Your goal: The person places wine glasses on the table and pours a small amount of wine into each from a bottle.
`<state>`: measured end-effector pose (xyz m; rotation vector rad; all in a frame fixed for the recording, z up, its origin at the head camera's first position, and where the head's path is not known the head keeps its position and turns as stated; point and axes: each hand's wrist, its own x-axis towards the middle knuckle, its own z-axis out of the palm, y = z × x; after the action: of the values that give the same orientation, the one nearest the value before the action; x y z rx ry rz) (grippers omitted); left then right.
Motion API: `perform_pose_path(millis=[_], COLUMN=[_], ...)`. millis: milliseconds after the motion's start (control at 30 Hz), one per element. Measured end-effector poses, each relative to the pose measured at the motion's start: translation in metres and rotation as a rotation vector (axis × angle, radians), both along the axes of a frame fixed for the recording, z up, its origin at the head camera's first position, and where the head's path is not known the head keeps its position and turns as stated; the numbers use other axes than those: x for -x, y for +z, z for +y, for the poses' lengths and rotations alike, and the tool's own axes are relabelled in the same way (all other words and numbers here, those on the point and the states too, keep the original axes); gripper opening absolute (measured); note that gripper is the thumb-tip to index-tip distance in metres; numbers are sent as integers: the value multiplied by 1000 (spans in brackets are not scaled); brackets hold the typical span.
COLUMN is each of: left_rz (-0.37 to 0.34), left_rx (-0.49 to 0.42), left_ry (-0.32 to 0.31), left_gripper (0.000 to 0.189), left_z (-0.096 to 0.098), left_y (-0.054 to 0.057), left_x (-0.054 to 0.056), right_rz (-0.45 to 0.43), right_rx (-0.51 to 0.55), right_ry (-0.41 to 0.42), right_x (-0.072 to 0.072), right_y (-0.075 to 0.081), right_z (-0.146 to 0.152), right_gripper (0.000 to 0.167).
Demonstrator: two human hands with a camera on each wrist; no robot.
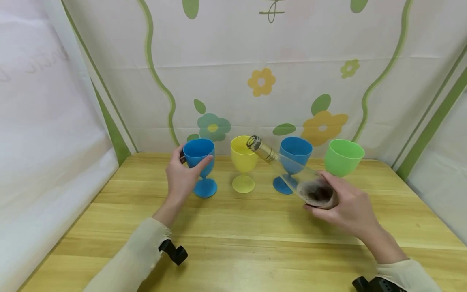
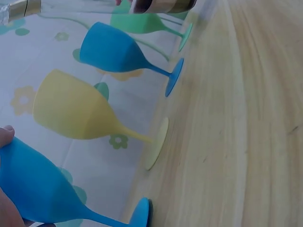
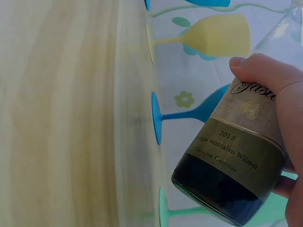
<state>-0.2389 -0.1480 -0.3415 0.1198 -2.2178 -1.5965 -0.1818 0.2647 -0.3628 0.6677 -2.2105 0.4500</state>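
Note:
My left hand (image 1: 181,180) holds the leftmost blue goblet (image 1: 193,159) by its bowl, thumb across the front. That goblet stands upright at the left end of a row. My right hand (image 1: 352,207) grips a clear glass wine bottle (image 3: 236,146) around its lower, labelled part. Dark liquid shows at the bottle's bottom. The bottle is tilted, its mouth up and to the left, overlapping the rim of the yellow goblet (image 1: 242,161) in the head view. Behind the bottle stands a second blue goblet (image 1: 294,148), partly covered by it.
A green goblet (image 1: 343,157) ends the row on the right, its stem hidden behind my right hand in the head view. The wooden table (image 1: 233,255) reaches back to a flower-printed cloth wall (image 1: 226,81). White cloth also hangs at both sides.

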Motion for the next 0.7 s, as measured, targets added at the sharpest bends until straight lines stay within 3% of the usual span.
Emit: perform_pose_path(millis=[700], left_rz=[-27], left_rx=[31], left_ry=[-158], left_gripper=[85], left_z=[23], left_y=[2], left_x=[-42], right_rz=[80], right_rx=[-92], right_ry=[-50], right_x=[3], right_y=[14], right_z=[18], right_gripper=[95])
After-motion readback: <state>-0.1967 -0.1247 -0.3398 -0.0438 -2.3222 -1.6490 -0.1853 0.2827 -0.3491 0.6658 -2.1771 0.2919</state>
